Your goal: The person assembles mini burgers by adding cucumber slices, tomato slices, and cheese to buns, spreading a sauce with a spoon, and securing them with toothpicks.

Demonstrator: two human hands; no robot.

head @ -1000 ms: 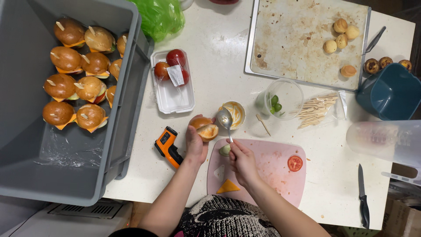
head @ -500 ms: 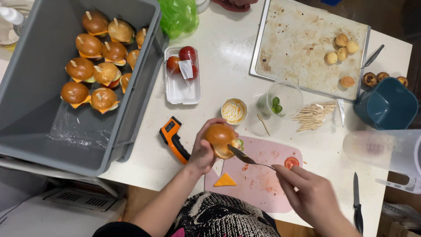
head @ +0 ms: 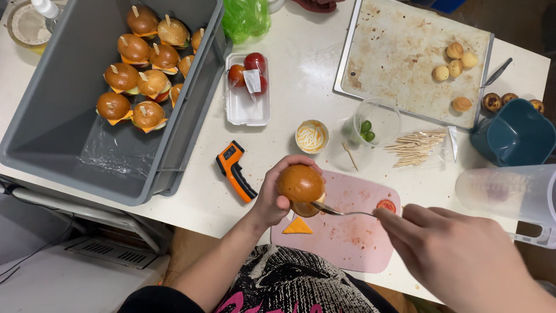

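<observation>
At nine to eleven o'clock we see a large grey plastic tub (head: 69, 156) on the white bench (head: 301, 87), holding small assembled burgers (head: 145, 64), each pinned with a wooden pick. Just right of the tub, at twelve o'clock, a white foam tray (head: 246, 110) carries red tomatoes (head: 246, 72). Below it lies an orange and black pistol-shaped thermometer (head: 234, 171).

At the centre our left hand (head: 277, 194) is wrapped around a small round bun (head: 300, 182), glossy brown on top, its halves slightly parted, held over the left end of a pink cutting board (head: 347, 237). An orange cheese triangle (head: 298, 226) lies on the board at six o'clock of the bun. Above the bun sits a small paper cup of pale sauce (head: 311, 136).

A metal spoon (head: 339, 211) reaches into the bun's gap from three o'clock; our right hand (head: 457, 255) pinches its handle. A tomato slice (head: 386, 206) rests on the board's upper right. At one o'clock a clear cup with green olives (head: 370, 124) stands beside loose wooden picks (head: 417, 148); behind them a stained metal baking tray (head: 405, 52) bears a few plain bun pieces (head: 454, 61). A dark teal container (head: 512, 133) sits at two o'clock.
</observation>
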